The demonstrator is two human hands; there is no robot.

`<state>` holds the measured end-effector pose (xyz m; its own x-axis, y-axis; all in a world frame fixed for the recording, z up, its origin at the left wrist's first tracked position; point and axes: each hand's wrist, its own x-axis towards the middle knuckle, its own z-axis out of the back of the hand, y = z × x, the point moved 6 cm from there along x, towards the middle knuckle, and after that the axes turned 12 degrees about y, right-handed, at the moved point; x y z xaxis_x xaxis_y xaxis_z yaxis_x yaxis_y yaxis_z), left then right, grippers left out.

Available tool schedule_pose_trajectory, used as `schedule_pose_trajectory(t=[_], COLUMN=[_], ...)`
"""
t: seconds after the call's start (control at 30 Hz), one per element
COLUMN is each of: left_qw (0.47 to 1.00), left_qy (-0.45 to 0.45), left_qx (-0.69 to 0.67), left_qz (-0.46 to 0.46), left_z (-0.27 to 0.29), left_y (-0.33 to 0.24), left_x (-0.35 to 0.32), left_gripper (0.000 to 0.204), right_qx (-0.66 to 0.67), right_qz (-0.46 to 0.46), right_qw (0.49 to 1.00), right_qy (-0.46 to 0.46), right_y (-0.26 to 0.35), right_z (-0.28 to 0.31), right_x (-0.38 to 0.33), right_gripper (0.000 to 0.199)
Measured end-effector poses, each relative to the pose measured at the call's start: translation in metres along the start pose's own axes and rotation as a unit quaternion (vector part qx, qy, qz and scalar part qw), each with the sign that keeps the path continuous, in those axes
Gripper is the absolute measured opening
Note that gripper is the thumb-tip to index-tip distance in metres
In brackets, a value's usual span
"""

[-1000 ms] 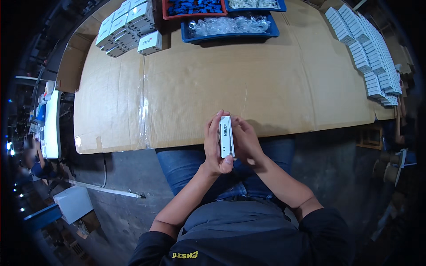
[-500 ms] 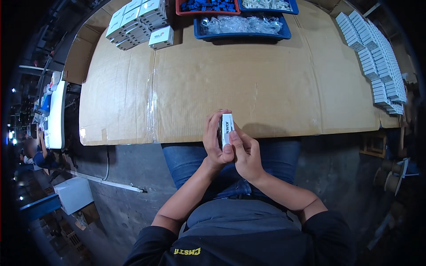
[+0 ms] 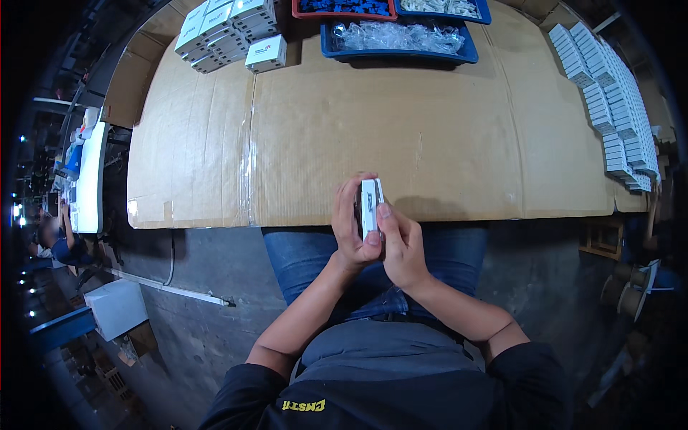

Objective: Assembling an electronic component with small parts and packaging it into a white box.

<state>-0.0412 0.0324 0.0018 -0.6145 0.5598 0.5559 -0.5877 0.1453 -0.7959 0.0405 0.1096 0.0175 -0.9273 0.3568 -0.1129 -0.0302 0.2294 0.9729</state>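
— What do you have at your far left on the bench (image 3: pixel 430 143)?

— A stack of white boxes (image 3: pixel 222 32) sits at the far left corner of your cardboard-covered bench, with a single white box (image 3: pixel 266 54) just beside it, nearer to you.

— And your hands?

— Your left hand (image 3: pixel 352 229) wraps around the left side of a small white box (image 3: pixel 370 206), fingers curled over its top end and thumb on its face. You hold the box upright on its narrow end, just over the near edge of the bench, above your lap. Your right hand (image 3: pixel 403 247) presses against the box from the right, its thumb laid up the front face; both hands close on it together.

— What lies further right?

— At the far edge you have a blue tray (image 3: pixel 401 54) of clear plastic bags, a red tray (image 3: pixel 344 13) of blue parts behind it, and rows of white boxes (image 3: pixel 609 93) lined up along your right edge
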Motion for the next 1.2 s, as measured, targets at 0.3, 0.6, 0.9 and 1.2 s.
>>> schedule_pose_trajectory(t=[0.3, 0.6, 0.9, 1.2], left_qw=[0.869, 0.719, 0.708, 0.807], left_qy=[-0.016, 0.05, 0.033, 0.082], left_qx=[-0.393, -0.537, -0.554, -0.453], left_qz=[0.3, 0.438, 0.437, 0.37], left_z=[-0.012, -0.036, -0.035, -0.039], left_y=[0.03, 0.01, 0.004, 0.015], left_x=[-0.013, -0.011, -0.019, -0.018], left_gripper=[0.103, 0.08, 0.063, 0.071], right_qx=[-0.14, -0.404, -0.405, -0.219], right_qz=[-0.016, 0.287, 0.356, 0.2], right_qw=[0.972, 0.865, 0.834, 0.952], right_qy=[0.191, 0.076, 0.116, 0.078], right_y=[0.018, 0.027, 0.021, -0.002], right_z=[0.023, 0.043, 0.037, 0.041], right_x=[0.021, 0.036, 0.041, 0.051], right_gripper=[0.078, 0.079, 0.086, 0.09])
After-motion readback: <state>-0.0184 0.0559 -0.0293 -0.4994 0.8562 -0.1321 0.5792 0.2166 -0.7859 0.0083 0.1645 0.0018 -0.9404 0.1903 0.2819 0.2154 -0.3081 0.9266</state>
